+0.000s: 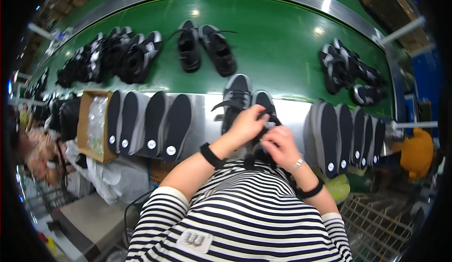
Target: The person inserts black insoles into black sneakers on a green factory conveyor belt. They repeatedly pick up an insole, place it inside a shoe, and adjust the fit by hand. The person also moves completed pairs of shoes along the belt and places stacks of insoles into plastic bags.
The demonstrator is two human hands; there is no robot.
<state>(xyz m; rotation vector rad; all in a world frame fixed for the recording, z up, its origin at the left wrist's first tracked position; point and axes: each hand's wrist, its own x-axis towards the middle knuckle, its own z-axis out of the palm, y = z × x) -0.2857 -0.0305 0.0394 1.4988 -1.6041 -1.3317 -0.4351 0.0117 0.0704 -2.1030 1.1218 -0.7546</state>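
Note:
A pair of black and grey shoes stands toe-away on the metal edge before me. The left shoe has a strap sticking out to its left. Over the right shoe both my hands are at work. My left hand has thumb and fingers pinched at the shoe's upper, near the opening. My right hand is closed beside the heel end, fingertips curled together near a small pale piece. What the right fingers hold is hidden. The heel lies partly behind my hands.
Stacked black insoles stand at the left, more insoles at the right. A cardboard box holds clear plastic. On the green belt are a shoe pair, a row of shoes at left and several shoes at right.

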